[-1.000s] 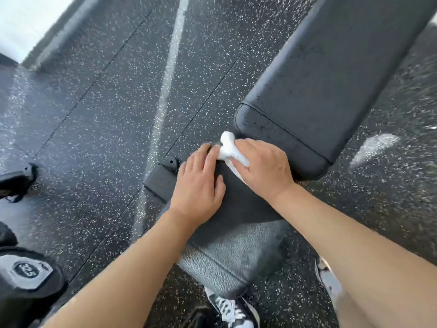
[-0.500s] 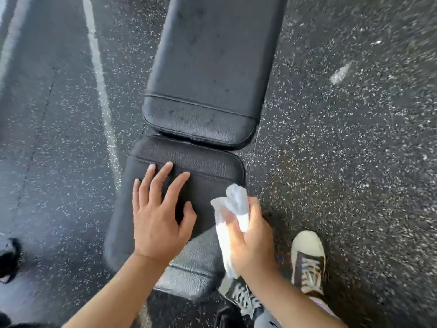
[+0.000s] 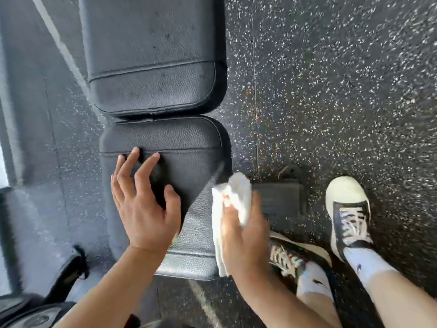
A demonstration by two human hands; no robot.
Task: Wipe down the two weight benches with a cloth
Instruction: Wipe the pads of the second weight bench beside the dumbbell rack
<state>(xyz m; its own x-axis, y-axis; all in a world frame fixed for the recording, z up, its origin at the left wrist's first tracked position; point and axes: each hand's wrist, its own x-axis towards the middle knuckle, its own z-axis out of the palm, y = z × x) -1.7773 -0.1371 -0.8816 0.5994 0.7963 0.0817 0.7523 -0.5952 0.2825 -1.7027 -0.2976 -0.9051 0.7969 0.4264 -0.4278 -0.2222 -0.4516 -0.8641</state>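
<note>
Your left hand (image 3: 144,204) rests open, fingers spread, on the bench seat pad (image 3: 189,143); your right hand (image 3: 246,237) grips the white cloth (image 3: 233,200) at the pad's right edge.

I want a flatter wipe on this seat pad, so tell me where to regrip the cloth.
Regrip the cloth at its bunched upper end, coming from the right with the right hand. It hangs long and folded along the seat pad's right edge; I would pinch the top so the tail spreads flat.

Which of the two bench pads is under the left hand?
The nearer seat pad, below the gap. The left hand is spread open over it, while the longer back pad beyond lies untouched.
</note>
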